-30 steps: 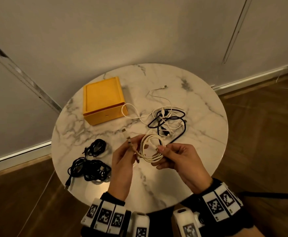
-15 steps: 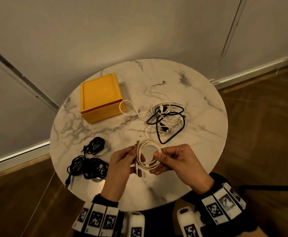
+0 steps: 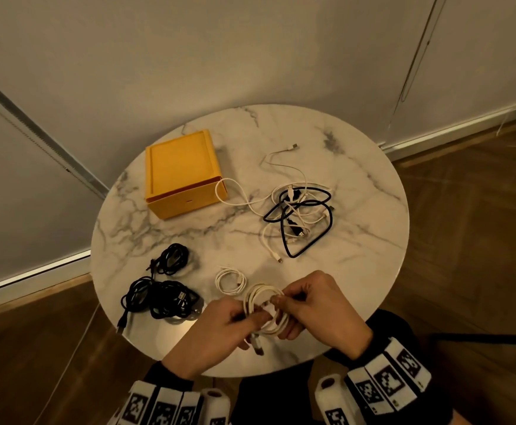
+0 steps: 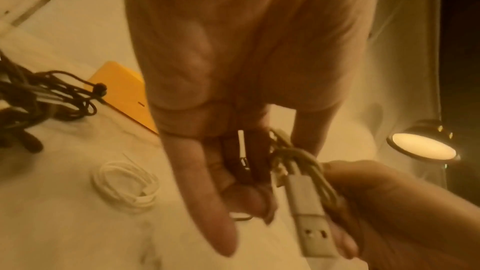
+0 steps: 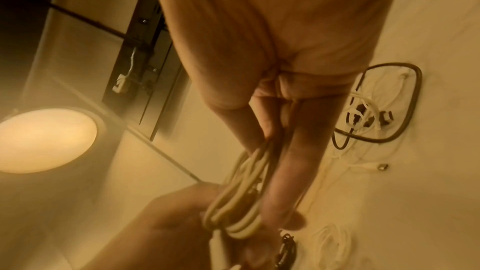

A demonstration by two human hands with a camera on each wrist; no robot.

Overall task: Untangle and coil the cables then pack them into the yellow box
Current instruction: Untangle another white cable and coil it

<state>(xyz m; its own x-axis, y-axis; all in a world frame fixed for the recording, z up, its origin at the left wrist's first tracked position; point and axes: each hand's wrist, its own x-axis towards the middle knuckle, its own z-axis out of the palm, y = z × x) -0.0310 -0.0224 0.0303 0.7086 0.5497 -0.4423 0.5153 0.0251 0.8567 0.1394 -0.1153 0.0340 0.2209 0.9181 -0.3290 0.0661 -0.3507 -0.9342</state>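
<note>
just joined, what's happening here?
A person is sorting cables on a marble table. Both hands, left and right, hold a coiled white cable. A small white coil and black coils lie finished; a tangle remains. The yellow box is closed.

A round marble table (image 3: 357, 191) with grey veining serves as the landmark — its top is pale and glossy. Behind the table rises a plain light wall (image 3: 250, 50), crossed by a slanting metal strip (image 3: 36, 133) to the table's left and a thin vertical seam (image 3: 416, 56) to its right. A pale baseboard (image 3: 29, 276) runs along the wall's foot on either side of the table. Around and below the table lies brown wooden flooring (image 3: 471, 240). In the wrist views a glowing round lamp (image 5: 44, 141) shows beyond the table's edge.
</note>
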